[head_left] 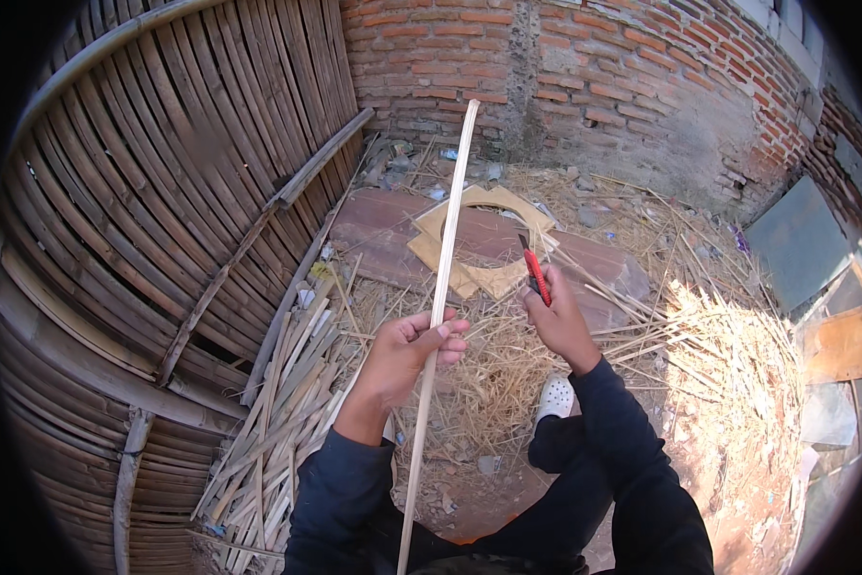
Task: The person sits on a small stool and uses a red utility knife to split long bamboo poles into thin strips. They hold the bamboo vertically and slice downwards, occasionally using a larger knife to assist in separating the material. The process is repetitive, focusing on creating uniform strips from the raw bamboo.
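Observation:
A long, pale bamboo strip (447, 240) stands upright and slightly tilted in front of me, its lower end running down toward my lap. My left hand (414, 347) grips it around the middle, thumb across the front and fingers behind. To the right, my right hand (556, 311) is closed around a red utility knife (536, 275) with its dark blade pointing up and a little left. The blade is apart from the strip. Behind the two hands, ring-shaped tan boards (431, 251) with a round opening lie on a reddish-brown plank (378, 225).
A slatted bamboo wall (162, 192) rises on the left, with a pile of split bamboo strips (277, 422) at its foot. Straw and shavings (488, 383) cover the ground. A brick wall (642, 105) closes the back. Flat panels (800, 244) lean at the right. My white clog (554, 395) shows below the right hand.

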Motion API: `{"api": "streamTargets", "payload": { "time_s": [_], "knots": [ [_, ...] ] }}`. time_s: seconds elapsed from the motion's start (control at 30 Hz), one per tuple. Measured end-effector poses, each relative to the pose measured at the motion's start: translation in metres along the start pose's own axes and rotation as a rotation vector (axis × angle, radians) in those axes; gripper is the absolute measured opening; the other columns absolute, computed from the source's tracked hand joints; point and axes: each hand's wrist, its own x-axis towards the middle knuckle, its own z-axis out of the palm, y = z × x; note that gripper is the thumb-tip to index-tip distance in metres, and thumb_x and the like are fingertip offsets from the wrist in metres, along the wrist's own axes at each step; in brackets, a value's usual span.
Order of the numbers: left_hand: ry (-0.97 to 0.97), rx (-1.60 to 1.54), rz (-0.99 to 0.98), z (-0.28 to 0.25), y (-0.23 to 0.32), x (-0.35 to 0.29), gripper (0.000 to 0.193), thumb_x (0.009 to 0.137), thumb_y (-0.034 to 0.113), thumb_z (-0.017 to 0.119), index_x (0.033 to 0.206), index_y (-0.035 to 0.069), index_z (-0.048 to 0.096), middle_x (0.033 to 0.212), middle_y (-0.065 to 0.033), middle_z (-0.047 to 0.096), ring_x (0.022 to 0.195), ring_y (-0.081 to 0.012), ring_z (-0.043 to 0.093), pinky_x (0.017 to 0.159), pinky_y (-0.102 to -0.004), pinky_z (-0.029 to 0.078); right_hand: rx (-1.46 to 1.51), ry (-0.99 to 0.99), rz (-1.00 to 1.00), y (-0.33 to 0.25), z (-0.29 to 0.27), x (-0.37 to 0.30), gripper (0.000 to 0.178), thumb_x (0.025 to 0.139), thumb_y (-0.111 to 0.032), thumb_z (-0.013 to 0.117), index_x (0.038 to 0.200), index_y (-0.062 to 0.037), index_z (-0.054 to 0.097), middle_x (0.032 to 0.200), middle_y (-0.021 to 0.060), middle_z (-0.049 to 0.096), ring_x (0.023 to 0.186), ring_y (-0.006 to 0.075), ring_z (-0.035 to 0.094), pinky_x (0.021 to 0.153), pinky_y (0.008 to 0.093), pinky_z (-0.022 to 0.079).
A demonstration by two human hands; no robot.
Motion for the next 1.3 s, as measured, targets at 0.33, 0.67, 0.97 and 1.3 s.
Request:
{"api": "streamTargets", "payload": {
  "time_s": [0.33,0.67,0.97,1.3],
  "knots": [
    [0.056,0.183,-0.105,0.020,-0.028,0.004,0.025,0.095,0.010,0.053,0.110,-0.009,0.059,0.097,-0.0135,0.067,0.074,-0.0145,0.067,0.062,-0.0232,0.055,0.636,-0.051,0.466,-0.011,0.041,0.001,0.027,0.090,-0.031,0.065,0.084,-0.0059,0.057,0.057,-0.0069,0.041,0.043,0.0027,0.037,0.040,0.0205,0.029],
    [-0.049,0.334,-0.120,0.026,-0.035,0.005,0.027,0.096,0.012,0.051,0.119,-0.001,0.060,0.080,-0.0023,0.064,0.055,-0.0057,0.054,0.049,-0.0191,0.043,0.492,0.081,0.412,0.018,0.028,0.016,0.035,0.093,-0.036,0.061,0.074,-0.0086,0.051,0.055,-0.0041,0.043,0.042,0.0068,0.039,0.041,0.0246,0.032],
    [0.045,0.512,0.110,0.013,-0.033,0.012,0.032,0.094,0.010,0.051,0.125,0.003,0.057,0.069,-0.0014,0.058,0.065,-0.0069,0.055,0.060,-0.0242,0.045,-0.479,-0.132,-0.107,0.002,0.019,-0.004,0.056,0.082,-0.059,0.058,0.064,-0.0063,0.059,0.051,0.0127,0.051,0.049,0.0317,0.054,0.047,0.0384,0.039],
    [0.014,0.528,0.133,0.013,-0.033,0.002,0.028,0.094,0.009,0.050,0.119,0.003,0.059,0.064,-0.0008,0.052,0.058,-0.0055,0.049,0.054,-0.0251,0.042,-0.700,-0.001,-0.481,0.018,0.025,0.003,0.057,0.069,-0.064,0.068,0.052,-0.0111,0.054,0.046,0.0074,0.052,0.041,0.0266,0.053,0.043,0.0380,0.039]
  ]
}}
